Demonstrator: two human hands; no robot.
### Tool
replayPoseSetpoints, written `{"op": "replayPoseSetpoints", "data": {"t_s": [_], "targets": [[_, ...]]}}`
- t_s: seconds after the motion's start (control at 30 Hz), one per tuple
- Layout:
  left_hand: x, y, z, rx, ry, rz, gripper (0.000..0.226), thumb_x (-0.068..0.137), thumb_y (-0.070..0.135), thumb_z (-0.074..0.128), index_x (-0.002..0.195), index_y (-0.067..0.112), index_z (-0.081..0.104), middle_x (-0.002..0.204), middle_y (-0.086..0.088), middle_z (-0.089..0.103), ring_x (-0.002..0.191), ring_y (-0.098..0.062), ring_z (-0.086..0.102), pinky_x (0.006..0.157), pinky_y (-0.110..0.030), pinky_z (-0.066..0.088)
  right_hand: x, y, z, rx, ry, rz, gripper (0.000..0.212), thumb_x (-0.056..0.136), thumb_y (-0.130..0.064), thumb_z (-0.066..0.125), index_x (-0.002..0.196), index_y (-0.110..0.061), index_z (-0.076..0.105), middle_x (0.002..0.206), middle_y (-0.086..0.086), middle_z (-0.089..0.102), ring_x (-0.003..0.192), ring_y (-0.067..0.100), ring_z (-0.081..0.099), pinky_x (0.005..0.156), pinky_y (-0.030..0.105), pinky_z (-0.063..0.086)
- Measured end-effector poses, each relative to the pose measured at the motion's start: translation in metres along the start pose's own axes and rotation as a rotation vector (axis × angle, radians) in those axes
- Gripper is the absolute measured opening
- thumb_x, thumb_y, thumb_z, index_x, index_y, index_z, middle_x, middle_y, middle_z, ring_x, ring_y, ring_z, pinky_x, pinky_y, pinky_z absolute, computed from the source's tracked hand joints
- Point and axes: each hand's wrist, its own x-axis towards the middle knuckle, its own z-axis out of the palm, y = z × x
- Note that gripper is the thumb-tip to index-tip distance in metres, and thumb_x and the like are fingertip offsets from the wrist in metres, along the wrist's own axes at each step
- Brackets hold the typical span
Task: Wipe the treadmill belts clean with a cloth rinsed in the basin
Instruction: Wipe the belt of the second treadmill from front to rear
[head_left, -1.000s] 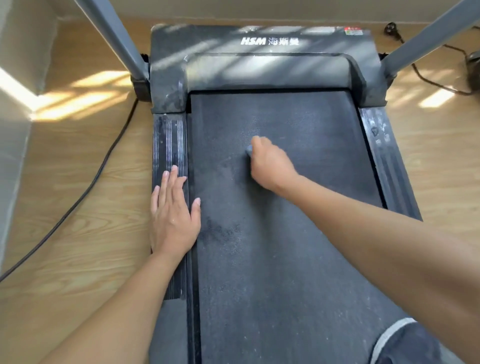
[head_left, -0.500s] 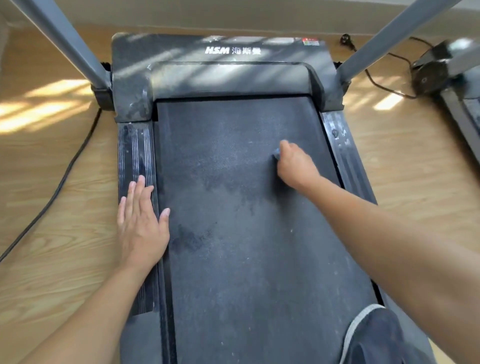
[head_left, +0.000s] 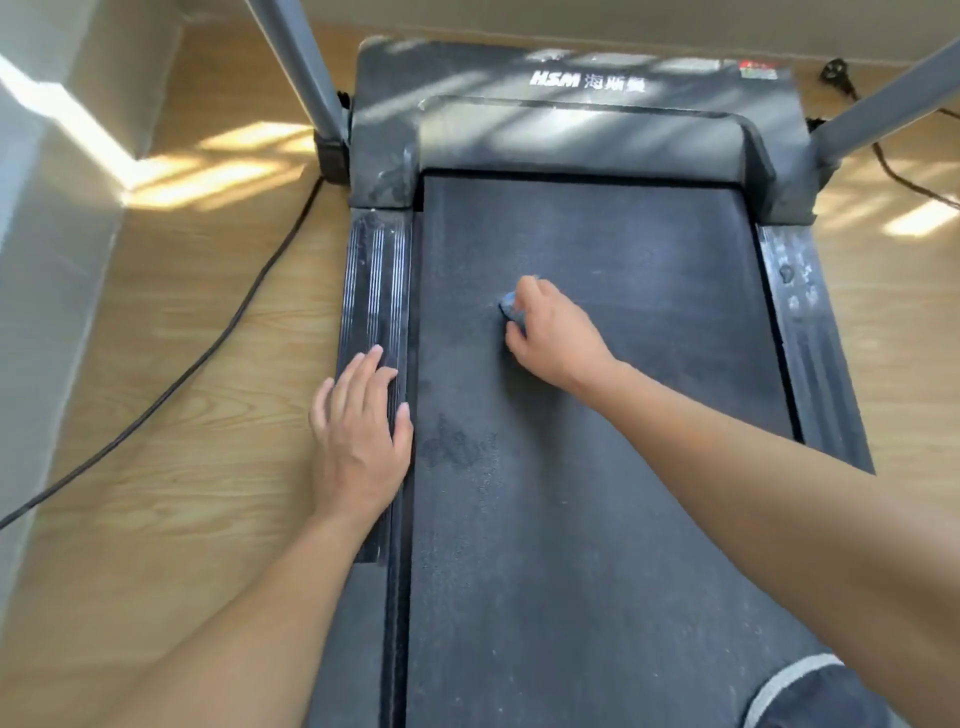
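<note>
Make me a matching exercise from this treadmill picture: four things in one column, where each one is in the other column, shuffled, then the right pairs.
Things:
1. left hand
2. cloth
3. left cable
4. HSM logo

Places:
A. on the motor cover
B. in the right hand, on the belt
C. flat on the left rail
D. on the floor

Pairs: 1-C, 2-B, 3-D, 4-A

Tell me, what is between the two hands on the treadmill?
Only bare, dusty belt, as the head view shows. The left hand lies flat on the side rail; the right hand grips the cloth farther up the belt.
</note>
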Motion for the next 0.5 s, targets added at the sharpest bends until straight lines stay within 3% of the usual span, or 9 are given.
{"op": "replayPoseSetpoints", "data": {"t_s": [0.1, 0.23, 0.3, 0.37, 0.5], "targets": [[-0.015, 0.000, -0.002, 0.036, 0.006, -0.016, 0.037, 0.098, 0.022, 0.057, 0.134, 0.013, 0.061, 0.161, -0.003, 0.050, 0.150, -0.023, 0.046, 0.121, -0.049, 0.034, 0.007, -0.072, 0.017, 0.124, -0.159, -0.203, 0.016, 0.086, -0.014, 0.058, 0.100, -0.011, 0.051, 0.105, 0.010, 0.060, 0.093, 0.037, 0.061, 0.075, 0.044, 0.050], [-0.031, 0.002, -0.008, 0.047, 0.006, -0.088, 0.037, 0.101, 0.025, 0.051, 0.134, 0.012, 0.062, 0.159, -0.004, 0.050, 0.144, -0.026, 0.051, 0.113, -0.047, 0.038, 0.004, -0.109, 0.007, 0.711, -0.168, -0.067, 0.006, 0.087, -0.018, 0.058, 0.088, -0.016, 0.053, 0.082, -0.002, 0.063, 0.069, 0.014, 0.054, 0.066, 0.034, 0.048], [-0.039, 0.002, -0.011, 0.042, -0.014, -0.136, 0.040, 0.106, 0.032, 0.046, 0.138, 0.012, 0.059, 0.164, -0.004, 0.045, 0.146, -0.026, 0.049, 0.113, -0.047, 0.038, 0.004, -0.102, 0.003, 0.787, -0.128, -0.010, 0.005, 0.091, -0.017, 0.053, 0.087, -0.016, 0.051, 0.079, -0.004, 0.058, 0.065, 0.010, 0.049, 0.063, 0.031, 0.044], [-0.049, 0.000, -0.011, 0.056, -0.059, -0.118, 0.047, 0.109, 0.038, 0.041, 0.145, 0.011, 0.055, 0.170, -0.005, 0.037, 0.156, -0.024, 0.037, 0.117, -0.048, 0.036, 0.005, -0.081, 0.001, 0.642, -0.180, 0.010, 0.003, 0.093, -0.017, 0.052, 0.095, -0.015, 0.054, 0.084, -0.004, 0.061, 0.066, 0.010, 0.053, 0.066, 0.031, 0.045], [-0.056, -0.005, -0.010, 0.121, -0.132, -0.060, 0.057, 0.110, 0.042, 0.036, 0.157, 0.010, 0.045, 0.176, -0.007, 0.023, 0.164, -0.023, 0.019, 0.125, -0.050, 0.032, 0.007, -0.028, -0.004, 0.064, -0.152, -0.037, 0.024, 0.093, -0.029, 0.055, 0.114, -0.020, 0.054, 0.117, 0.001, 0.060, 0.101, 0.027, 0.060, 0.082, 0.042, 0.050]]}}
